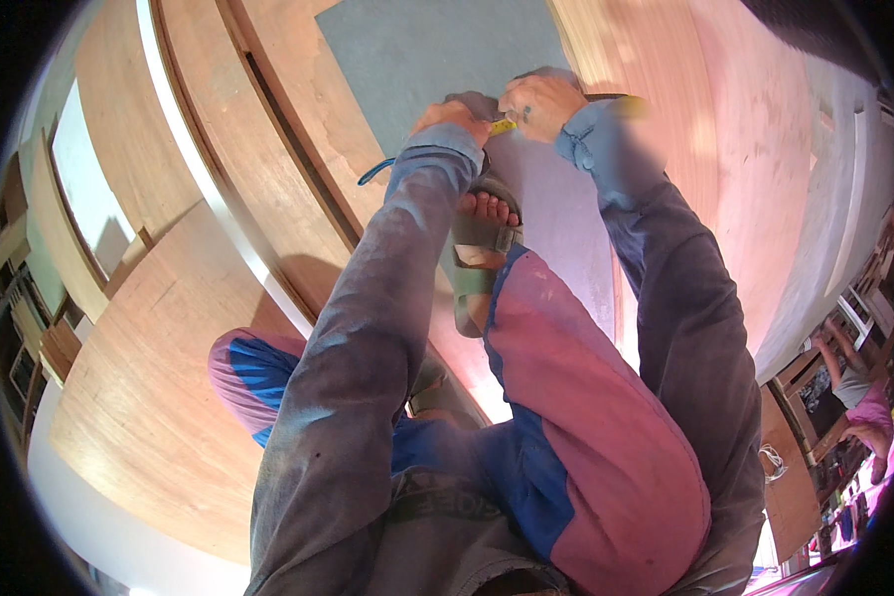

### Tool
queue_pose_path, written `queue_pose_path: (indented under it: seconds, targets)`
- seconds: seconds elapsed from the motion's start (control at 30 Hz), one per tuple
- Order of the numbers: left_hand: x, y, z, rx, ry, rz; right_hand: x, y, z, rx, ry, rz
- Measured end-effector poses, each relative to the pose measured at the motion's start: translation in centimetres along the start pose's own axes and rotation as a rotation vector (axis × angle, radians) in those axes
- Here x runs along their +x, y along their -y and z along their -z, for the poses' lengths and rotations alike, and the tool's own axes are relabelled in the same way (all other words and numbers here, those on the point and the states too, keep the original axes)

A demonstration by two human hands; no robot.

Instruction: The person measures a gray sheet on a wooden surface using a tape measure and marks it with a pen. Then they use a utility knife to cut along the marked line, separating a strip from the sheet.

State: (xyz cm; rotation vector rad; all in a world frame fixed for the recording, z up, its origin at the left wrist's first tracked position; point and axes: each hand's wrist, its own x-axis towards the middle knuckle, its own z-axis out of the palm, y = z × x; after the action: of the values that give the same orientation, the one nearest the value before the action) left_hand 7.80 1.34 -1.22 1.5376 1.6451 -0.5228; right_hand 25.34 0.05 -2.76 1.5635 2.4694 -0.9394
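Both my hands meet over a grey sheet (437,50) lying on wooden boards. My left hand (455,117) is closed, and a short yellow strip of a tape measure (504,126) shows between it and my right hand. A blue strap loop (375,172) sticks out left of my left wrist; what it joins is hidden. My right hand (541,104) has its fingers curled down at the yellow strip. A thin dark edge with a blurred yellow patch (631,107) shows right of that hand; I cannot tell what it is. My sandalled foot (487,223) stands just below the hands.
Large wooden panels (169,397) spread at the left, with a long white strip (219,199) running between them. More boards (666,89) lie at the right. At the far right edge another person (854,387) is near stacked wood and clutter.
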Motion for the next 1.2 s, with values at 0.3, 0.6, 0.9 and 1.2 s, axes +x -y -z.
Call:
queue_pose_path:
  seconds: [0.3, 0.6, 0.9, 1.2]
  targets:
    - [-0.1, 0.0, 0.3, 0.000, 0.024, -0.022, 0.1, -0.1, 0.3, 0.002, 0.048, 0.010]
    - [-0.1, 0.1, 0.3, -0.006, 0.045, -0.019, 0.4, -0.1, -0.3, -0.019, 0.007, 0.033]
    - [0.7, 0.5, -0.3, -0.028, 0.034, -0.043, 0.8, 1.2, 0.3, -0.162, 0.049, 0.081]
    - [2.5, 1.4, -2.2, 0.069, 0.004, -0.139, 2.4, 2.3, 1.4, -0.367, 0.137, 0.444]
